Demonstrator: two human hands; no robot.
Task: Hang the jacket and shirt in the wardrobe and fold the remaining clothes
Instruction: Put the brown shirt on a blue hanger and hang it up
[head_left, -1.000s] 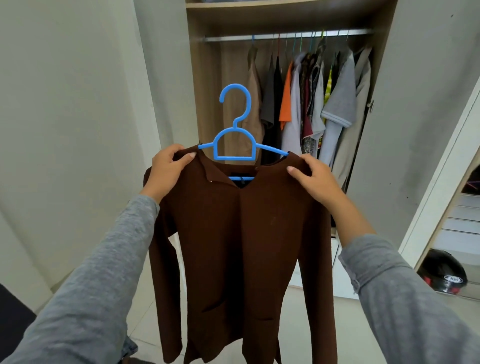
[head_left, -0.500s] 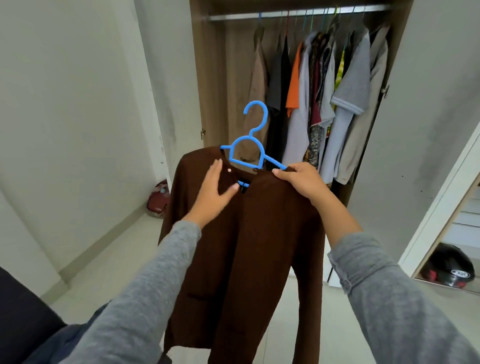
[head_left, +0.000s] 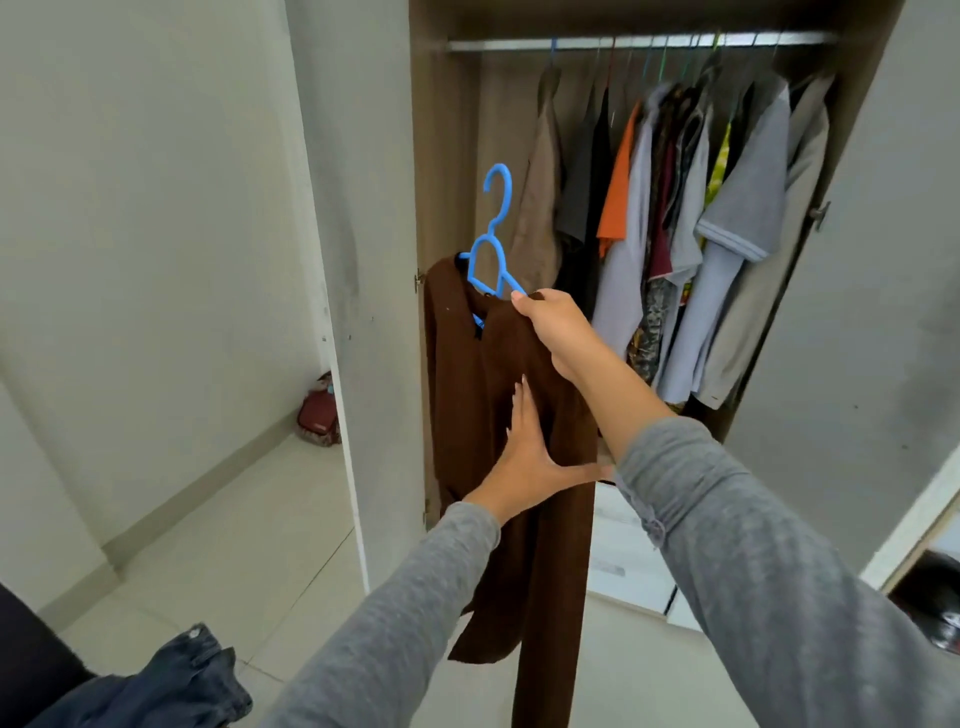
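Observation:
A brown long-sleeved shirt (head_left: 467, 384) hangs on a blue plastic hanger (head_left: 491, 244), turned edge-on in front of the open wardrobe. My right hand (head_left: 558, 327) grips the shirt's shoulder and the hanger arm under it. My left hand (head_left: 527, 452) lies flat with straight fingers against the shirt's front, lower down. The hanger's hook is free in the air, well below the wardrobe rail (head_left: 639, 44). A blue denim garment (head_left: 171, 686) lies at the bottom left.
Several clothes on hangers fill the middle and right of the rail; the left end of it is bare. The wardrobe's left door (head_left: 358, 260) stands open beside the shirt. A red bag (head_left: 319, 413) sits on the tiled floor by the wall.
The shirt has turned sideways and moved toward the wardrobe's left side. My left hand slid from the collar down to the shirt's front. The view has drawn closer to the wardrobe.

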